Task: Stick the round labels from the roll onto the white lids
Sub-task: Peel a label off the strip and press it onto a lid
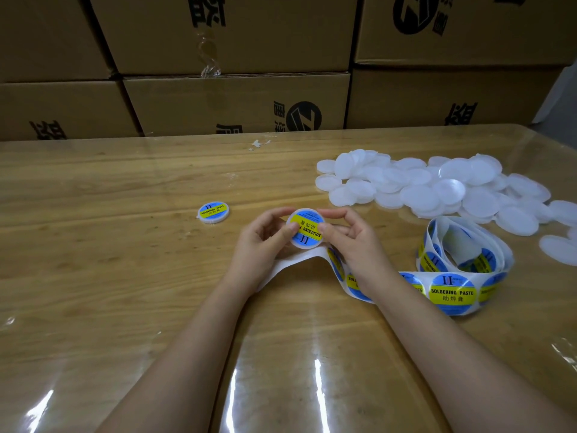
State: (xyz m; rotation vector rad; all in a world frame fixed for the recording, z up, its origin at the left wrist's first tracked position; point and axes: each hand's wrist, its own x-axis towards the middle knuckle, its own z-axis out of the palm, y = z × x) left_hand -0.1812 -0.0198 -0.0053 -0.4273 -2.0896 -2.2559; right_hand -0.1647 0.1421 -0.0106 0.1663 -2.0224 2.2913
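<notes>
Holding: both hands pinch one labelled lid just above the middle of the table. Its blue-and-yellow "SOLDERING PASTE" label faces up, with the print turned roughly upside down to the wearer.
Left hand: the fingers curl round the lid's left edge and the thumb presses on the label face.
Right hand: the thumb lies on the label's right side and the fingers curl behind the rim.
Label seating: it looks flat against the lid, though the thumbs cover part of it, so this is not certain.
Label roll: it lies loosely coiled on the table to the right, just in front of the pile. Its strip of labels runs leftward under the right wrist.
Backing strip: bare white liner arches beneath the hands, and its end passes under the left wrist.
Second labelled lid: it lies flat on the table, label up, well left of the hands.
Pile of white lids: an unlabelled, overlapping heap at the far right.
Table surface: wood grain under a glossy clear sheet.
Cardboard boxes: stacked along the far edge, printed in black.
</notes>
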